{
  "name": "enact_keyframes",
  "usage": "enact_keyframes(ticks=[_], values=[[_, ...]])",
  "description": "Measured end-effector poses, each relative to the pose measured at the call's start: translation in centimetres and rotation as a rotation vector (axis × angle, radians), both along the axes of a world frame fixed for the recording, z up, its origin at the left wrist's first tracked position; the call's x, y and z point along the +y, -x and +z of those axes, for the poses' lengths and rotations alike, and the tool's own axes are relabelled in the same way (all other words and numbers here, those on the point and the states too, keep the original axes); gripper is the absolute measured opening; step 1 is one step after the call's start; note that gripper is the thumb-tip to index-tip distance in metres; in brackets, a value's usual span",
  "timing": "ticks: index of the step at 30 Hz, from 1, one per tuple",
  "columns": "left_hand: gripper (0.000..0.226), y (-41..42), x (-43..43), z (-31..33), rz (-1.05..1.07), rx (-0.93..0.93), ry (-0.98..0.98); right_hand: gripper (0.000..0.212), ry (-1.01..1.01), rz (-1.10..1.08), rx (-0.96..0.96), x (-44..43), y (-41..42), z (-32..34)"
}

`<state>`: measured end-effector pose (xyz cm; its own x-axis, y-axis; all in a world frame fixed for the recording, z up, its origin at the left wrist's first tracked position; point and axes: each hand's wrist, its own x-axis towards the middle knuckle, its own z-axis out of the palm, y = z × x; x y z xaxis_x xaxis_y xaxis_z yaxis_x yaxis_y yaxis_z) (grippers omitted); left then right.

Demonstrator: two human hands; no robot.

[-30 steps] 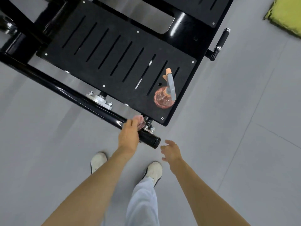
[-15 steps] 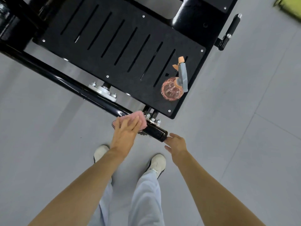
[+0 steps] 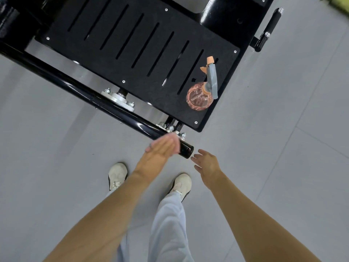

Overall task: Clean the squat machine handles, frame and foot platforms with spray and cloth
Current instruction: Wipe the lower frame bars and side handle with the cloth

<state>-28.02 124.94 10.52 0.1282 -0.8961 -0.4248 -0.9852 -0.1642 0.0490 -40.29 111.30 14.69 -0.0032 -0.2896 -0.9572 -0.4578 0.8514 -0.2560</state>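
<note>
Your white left sneaker [image 3: 117, 175] stands on the grey floor [image 3: 56, 167] below and to the outer side of your left hand [image 3: 160, 150]. Your white right sneaker [image 3: 181, 184] stands between your two hands and nearer to you than your right hand [image 3: 207, 163]. Pale blue trouser legs [image 3: 166, 224] hang down to both shoes. Thin floor seams [image 3: 321, 139] cross well out past your right hand. Far beyond that hand, a blurred sliver of a yellow-green mat [image 3: 338, 0] shows at the frame's corner.
</note>
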Motion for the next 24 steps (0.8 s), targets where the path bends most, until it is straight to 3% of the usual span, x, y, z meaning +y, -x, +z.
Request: enact_keyframes(ticks=[3,5,7,8,10,14,16,20,21,23,24], values=[[0.068,-0.9,0.3,0.9,0.183,-0.136,-0.011,0.047,0.008,0.062,-0.01,0.2,-0.7,-0.3],[0.074,0.6,-0.7,0.8,0.141,-0.169,-0.036,0.045,0.035,0.084,0.009,0.5,-1.0,-0.4],[0.075,3.1,-2.5,0.9,-0.072,-0.168,0.001,0.04,0.039,0.076,0.04,0.6,-1.0,-0.4],[0.071,4.2,-2.8,0.7,-0.188,-0.137,0.078,0.036,0.036,0.071,0.04,0.6,-0.9,-0.3],[0.067,5.7,-3.8,1.5,-0.159,-0.011,-0.039,0.033,0.033,0.09,0.033,0.3,-0.6,-0.4],[0.069,3.0,-2.5,0.2,-0.209,0.082,0.151,0.049,0.071,0.22,0.062,-0.6,0.2,-0.6],[0.069,-0.4,-0.7,0.4,-0.125,0.091,0.131,0.055,0.117,0.348,0.08,-0.6,0.0,-0.2],[0.074,-6.7,1.7,2.2,0.287,0.19,0.238,0.062,0.173,0.549,0.048,0.3,-1.7,0.9],[0.074,-7.6,1.7,2.6,0.321,0.184,0.168,0.062,0.195,0.587,0.042,0.6,-2.1,1.0],[0.067,-8.0,1.1,1.6,0.319,-0.012,0.1,0.062,0.222,0.608,0.046,1.1,-2.8,1.1],[0.051,-7.2,0.0,1.5,0.359,-0.029,0.122,0.061,0.22,0.601,0.057,1.3,-3.0,1.2]])
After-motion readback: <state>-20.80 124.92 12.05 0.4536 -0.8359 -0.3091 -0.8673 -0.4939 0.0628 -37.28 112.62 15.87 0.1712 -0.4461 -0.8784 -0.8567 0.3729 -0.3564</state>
